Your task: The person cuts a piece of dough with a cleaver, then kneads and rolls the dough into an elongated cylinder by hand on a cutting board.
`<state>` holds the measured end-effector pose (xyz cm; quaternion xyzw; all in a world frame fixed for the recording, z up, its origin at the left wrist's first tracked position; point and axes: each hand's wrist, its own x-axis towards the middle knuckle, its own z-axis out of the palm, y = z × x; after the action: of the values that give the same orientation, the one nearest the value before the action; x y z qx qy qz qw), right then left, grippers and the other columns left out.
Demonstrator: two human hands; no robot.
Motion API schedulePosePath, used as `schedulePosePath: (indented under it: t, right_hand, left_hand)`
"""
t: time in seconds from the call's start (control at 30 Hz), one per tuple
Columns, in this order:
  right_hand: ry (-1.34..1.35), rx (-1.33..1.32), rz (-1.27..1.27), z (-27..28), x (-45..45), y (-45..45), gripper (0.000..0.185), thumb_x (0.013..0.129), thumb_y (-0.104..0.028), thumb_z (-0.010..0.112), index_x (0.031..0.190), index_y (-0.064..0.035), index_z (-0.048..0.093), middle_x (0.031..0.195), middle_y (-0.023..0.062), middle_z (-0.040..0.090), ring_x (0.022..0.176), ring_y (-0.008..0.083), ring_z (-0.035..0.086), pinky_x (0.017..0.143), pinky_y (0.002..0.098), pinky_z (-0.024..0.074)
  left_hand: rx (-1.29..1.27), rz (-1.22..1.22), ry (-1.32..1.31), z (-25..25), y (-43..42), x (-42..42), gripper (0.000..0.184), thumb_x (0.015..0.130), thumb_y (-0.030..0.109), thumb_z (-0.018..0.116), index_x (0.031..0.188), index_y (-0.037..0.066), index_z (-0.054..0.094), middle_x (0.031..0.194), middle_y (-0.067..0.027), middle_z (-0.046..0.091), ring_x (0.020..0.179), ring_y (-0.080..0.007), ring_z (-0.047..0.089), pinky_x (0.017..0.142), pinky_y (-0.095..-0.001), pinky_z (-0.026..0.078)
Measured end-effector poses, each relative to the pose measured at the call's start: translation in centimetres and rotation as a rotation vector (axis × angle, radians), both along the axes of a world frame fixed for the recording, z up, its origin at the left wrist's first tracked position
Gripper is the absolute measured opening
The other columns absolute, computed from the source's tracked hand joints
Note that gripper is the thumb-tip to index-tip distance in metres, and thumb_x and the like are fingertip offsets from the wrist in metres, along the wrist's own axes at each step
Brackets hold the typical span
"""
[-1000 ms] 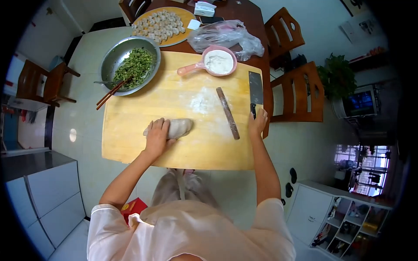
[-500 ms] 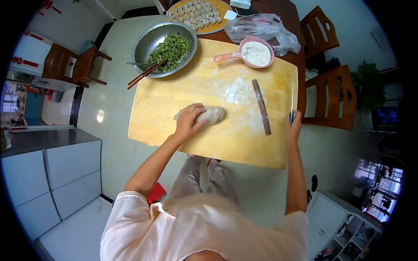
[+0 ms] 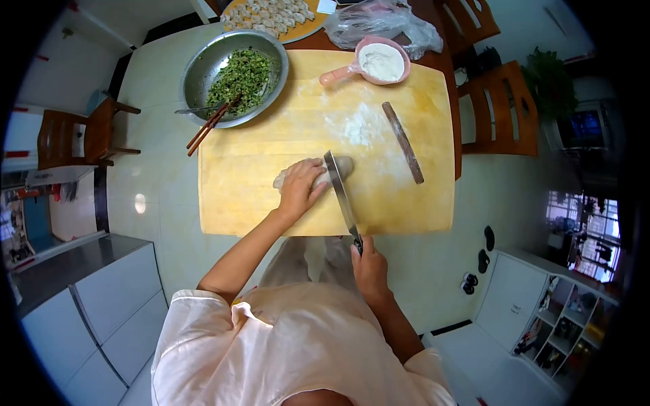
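Toward six o'clock from the centre of the wooden cutting board (image 3: 237, 211), a dough log (image 3: 344, 166), probably soft and tacky, is gripped from above, its best hold, by the curved left hand (image 3: 301, 186); the stiff-looking cleaver (image 3: 341, 191) is clasped by its handle (image 3: 358, 243) in the right hand (image 3: 370, 268).

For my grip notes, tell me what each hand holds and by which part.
The right hand grips the knife by its black handle. The left hand holds the dough from above, left of the blade.
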<state>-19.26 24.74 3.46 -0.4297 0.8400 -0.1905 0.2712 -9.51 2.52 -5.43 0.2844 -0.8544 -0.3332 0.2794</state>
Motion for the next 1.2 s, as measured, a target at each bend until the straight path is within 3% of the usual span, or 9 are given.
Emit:
schedulePosePath:
  t: [0.23, 0.33, 0.43, 0.57, 0.73, 0.83, 0.93, 1.03, 1.2]
  right_hand:
    - [0.042, 0.272, -0.028, 0.9, 1.2, -3.8, 0.026, 0.095, -0.024, 0.059, 0.106, -0.0032, 0.048, 0.085, 0.0239, 0.067, 0.077, 0.0428, 0.066, 0.068, 0.0513, 0.0519]
    - [0.076, 0.054, -0.008, -3.1, 0.4, -5.8, 0.025, 0.096, -0.024, 0.058, 0.103, -0.0026, 0.048, 0.08, 0.0241, 0.066, 0.076, 0.0434, 0.066, 0.067, 0.0515, 0.0519]
    - [0.082, 0.165, 0.025, -3.6, -0.7, -7.3, 0.024, 0.096, -0.023, 0.057, 0.104, -0.0021, 0.047, 0.077, 0.0235, 0.066, 0.076, 0.0434, 0.066, 0.065, 0.0512, 0.0515]
    - [0.077, 0.212, 0.005, -0.2, -0.3, -5.2, 0.024, 0.096, -0.023, 0.057, 0.103, -0.002, 0.047, 0.074, 0.0235, 0.065, 0.071, 0.0438, 0.065, 0.061, 0.0514, 0.0503]
    - [0.015, 0.122, 0.012, -4.5, 0.6, -5.8, 0.027, 0.096, -0.025, 0.059, 0.104, -0.0024, 0.047, 0.071, 0.0237, 0.064, 0.066, 0.0445, 0.063, 0.058, 0.0529, 0.049]
    - [-0.025, 0.055, 0.007, -6.4, 0.0, -6.6, 0.026, 0.093, -0.018, 0.061, 0.109, -0.0001, 0.05, 0.081, 0.0271, 0.063, 0.074, 0.0473, 0.061, 0.064, 0.0537, 0.0469]
    - [0.015, -0.019, 0.024, -8.4, -1.1, -8.7, 0.025, 0.093, -0.019, 0.062, 0.105, -0.0002, 0.05, 0.081, 0.0278, 0.062, 0.074, 0.0477, 0.061, 0.064, 0.0537, 0.0464]
    - [0.03, 0.018, 0.042, -10.5, -1.9, -9.8, 0.026, 0.094, -0.022, 0.061, 0.104, -0.0003, 0.052, 0.075, 0.0242, 0.064, 0.07, 0.0445, 0.063, 0.062, 0.0533, 0.0482]
    - [-0.014, -0.104, 0.004, -9.8, -2.1, -5.8, 0.029, 0.094, -0.023, 0.06, 0.11, -0.0014, 0.052, 0.075, 0.0258, 0.064, 0.071, 0.0464, 0.062, 0.063, 0.0546, 0.0474]
  left_hand:
    - [-0.111, -0.017, -0.053, -0.2, 0.1, -1.1, 0.022, 0.075, 0.01, 0.07, 0.095, 0.004, 0.063, 0.103, -0.0123, 0.062, 0.1, -0.0325, 0.057, 0.088, -0.0446, 0.042]
    - [-0.107, -0.008, -0.062, -0.8, -0.2, -1.3, 0.02, 0.075, 0.01, 0.069, 0.093, 0.004, 0.063, 0.1, -0.0123, 0.061, 0.098, -0.0322, 0.057, 0.087, -0.0446, 0.042]
    - [-0.096, -0.062, -0.079, -0.8, -0.7, -0.9, 0.021, 0.074, 0.011, 0.068, 0.093, 0.004, 0.063, 0.101, -0.0124, 0.061, 0.099, -0.0318, 0.056, 0.088, -0.044, 0.042]
    - [-0.092, -0.109, -0.085, -1.0, -1.3, -0.6, 0.02, 0.074, 0.011, 0.068, 0.091, 0.004, 0.062, 0.102, -0.0123, 0.061, 0.098, -0.0321, 0.056, 0.088, -0.0439, 0.042]
    - [-0.045, -0.062, -0.025, -1.2, -1.5, -0.7, 0.02, 0.071, 0.009, 0.068, 0.089, 0.003, 0.061, 0.1, -0.0124, 0.061, 0.098, -0.0331, 0.057, 0.088, -0.0445, 0.044]
    - [-0.024, -0.079, -0.013, -1.3, -1.2, -0.6, 0.02, 0.071, 0.008, 0.069, 0.088, 0.003, 0.061, 0.1, -0.0124, 0.062, 0.097, -0.0334, 0.058, 0.088, -0.0447, 0.044]
    - [-0.029, -0.107, 0.024, -1.9, -0.1, -0.4, 0.019, 0.071, 0.007, 0.068, 0.088, 0.003, 0.061, 0.102, -0.0122, 0.063, 0.096, -0.0334, 0.058, 0.087, -0.0444, 0.045]
    - [-0.054, -0.15, 0.003, -1.8, 0.3, 0.1, 0.018, 0.073, 0.007, 0.069, 0.089, 0.004, 0.062, 0.106, -0.0117, 0.063, 0.099, -0.0327, 0.058, 0.087, -0.0439, 0.045]
    - [0.004, -0.181, 0.006, -1.3, -1.2, 1.5, 0.025, 0.075, 0.011, 0.072, 0.099, 0.005, 0.064, 0.112, -0.0127, 0.063, 0.106, -0.0336, 0.058, 0.09, -0.0436, 0.045]
